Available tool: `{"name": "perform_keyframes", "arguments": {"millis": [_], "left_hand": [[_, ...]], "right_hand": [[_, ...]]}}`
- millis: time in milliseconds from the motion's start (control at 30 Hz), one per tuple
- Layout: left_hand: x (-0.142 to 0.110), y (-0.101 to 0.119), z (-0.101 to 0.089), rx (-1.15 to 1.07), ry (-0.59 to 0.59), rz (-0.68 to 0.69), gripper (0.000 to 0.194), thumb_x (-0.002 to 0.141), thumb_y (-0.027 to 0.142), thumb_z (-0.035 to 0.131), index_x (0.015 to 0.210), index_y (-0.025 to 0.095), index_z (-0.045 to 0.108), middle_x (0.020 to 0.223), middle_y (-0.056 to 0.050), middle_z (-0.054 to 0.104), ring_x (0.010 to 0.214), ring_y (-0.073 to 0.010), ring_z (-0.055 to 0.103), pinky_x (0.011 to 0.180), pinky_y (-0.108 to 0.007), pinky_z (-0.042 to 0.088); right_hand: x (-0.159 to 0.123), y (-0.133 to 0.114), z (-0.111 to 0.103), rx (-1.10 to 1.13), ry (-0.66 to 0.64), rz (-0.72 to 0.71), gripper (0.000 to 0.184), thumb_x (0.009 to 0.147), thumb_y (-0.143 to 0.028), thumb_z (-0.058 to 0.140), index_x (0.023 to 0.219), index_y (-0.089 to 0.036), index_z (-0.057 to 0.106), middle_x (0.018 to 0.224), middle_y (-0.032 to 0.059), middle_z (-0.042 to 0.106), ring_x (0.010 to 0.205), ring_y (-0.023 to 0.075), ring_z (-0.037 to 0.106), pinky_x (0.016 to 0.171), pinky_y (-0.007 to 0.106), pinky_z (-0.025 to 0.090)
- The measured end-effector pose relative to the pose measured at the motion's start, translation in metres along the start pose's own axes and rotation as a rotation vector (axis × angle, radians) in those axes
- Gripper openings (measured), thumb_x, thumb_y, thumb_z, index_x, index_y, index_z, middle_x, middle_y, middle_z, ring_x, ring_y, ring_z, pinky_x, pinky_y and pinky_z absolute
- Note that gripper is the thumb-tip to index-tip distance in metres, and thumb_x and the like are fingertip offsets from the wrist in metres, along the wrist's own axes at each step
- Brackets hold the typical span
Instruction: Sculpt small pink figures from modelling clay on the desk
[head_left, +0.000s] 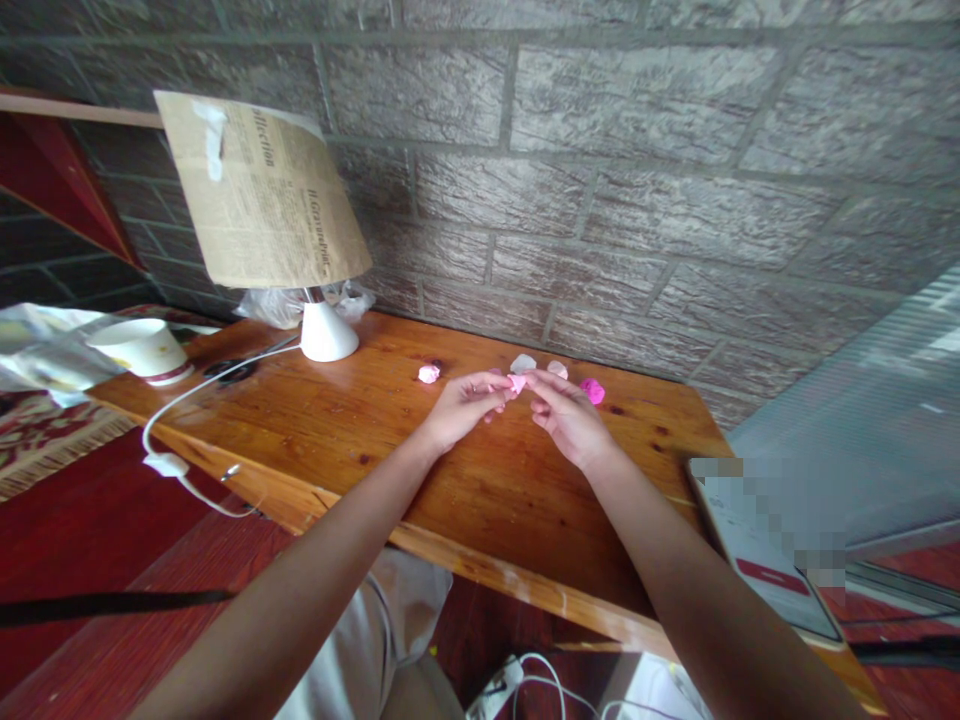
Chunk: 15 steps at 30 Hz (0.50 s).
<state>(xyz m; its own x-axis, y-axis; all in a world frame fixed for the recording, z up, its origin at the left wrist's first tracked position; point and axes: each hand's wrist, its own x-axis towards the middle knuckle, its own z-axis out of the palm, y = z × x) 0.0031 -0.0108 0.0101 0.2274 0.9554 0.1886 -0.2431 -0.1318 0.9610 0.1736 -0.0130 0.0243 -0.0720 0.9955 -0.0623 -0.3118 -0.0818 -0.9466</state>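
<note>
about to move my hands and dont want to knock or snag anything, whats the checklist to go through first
1. Light pink piece held: ok, between the fingers of the left hand and right hand.
2. Pale pink ball clear of the left hand: ok.
3. Bright pink piece clear of the right hand: cannot tell, they look very close.
4. Lamp standing upright: ok.
5. Lamp cord wholly on the table: not ok, it hangs over the front edge.

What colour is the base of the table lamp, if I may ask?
The base is white, best seen in the head view.
</note>
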Motion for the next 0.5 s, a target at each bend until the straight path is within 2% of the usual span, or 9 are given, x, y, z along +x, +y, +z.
{"name": "perform_keyframes", "arguments": {"millis": [167, 367, 500], "left_hand": [[0.0007, 0.0015, 0.0010, -0.004, 0.024, 0.014, 0.033, 0.064, 0.038, 0.087, 0.083, 0.015, 0.073, 0.071, -0.003, 0.069, 0.063, -0.0106, 0.058, 0.052, -0.020, 0.036], [-0.0002, 0.0029, 0.0017, 0.004, 0.026, 0.034, 0.033, 0.065, 0.039, 0.087, 0.082, 0.016, 0.072, 0.078, -0.004, 0.072, 0.063, -0.0103, 0.058, 0.052, -0.021, 0.036], [-0.0009, 0.0023, 0.0015, 0.017, 0.026, 0.050, 0.032, 0.066, 0.039, 0.086, 0.084, 0.015, 0.074, 0.074, -0.004, 0.071, 0.063, -0.0112, 0.059, 0.052, -0.021, 0.035]], "right_hand": [[-0.0002, -0.0014, -0.0001, -0.024, 0.007, -0.025, 0.036, 0.054, -0.044, 0.091, 0.083, -0.028, 0.078, 0.084, -0.0024, 0.070, 0.058, 0.0056, 0.044, 0.053, 0.023, 0.030], [-0.0004, -0.0033, 0.0003, -0.022, 0.026, -0.043, 0.036, 0.050, -0.045, 0.092, 0.079, -0.027, 0.079, 0.076, -0.0032, 0.065, 0.057, 0.0058, 0.044, 0.053, 0.022, 0.029], [0.0003, -0.0024, 0.0000, -0.042, 0.018, -0.054, 0.035, 0.053, -0.045, 0.091, 0.080, -0.027, 0.079, 0.076, -0.0028, 0.065, 0.057, 0.0063, 0.044, 0.052, 0.023, 0.029]]}}
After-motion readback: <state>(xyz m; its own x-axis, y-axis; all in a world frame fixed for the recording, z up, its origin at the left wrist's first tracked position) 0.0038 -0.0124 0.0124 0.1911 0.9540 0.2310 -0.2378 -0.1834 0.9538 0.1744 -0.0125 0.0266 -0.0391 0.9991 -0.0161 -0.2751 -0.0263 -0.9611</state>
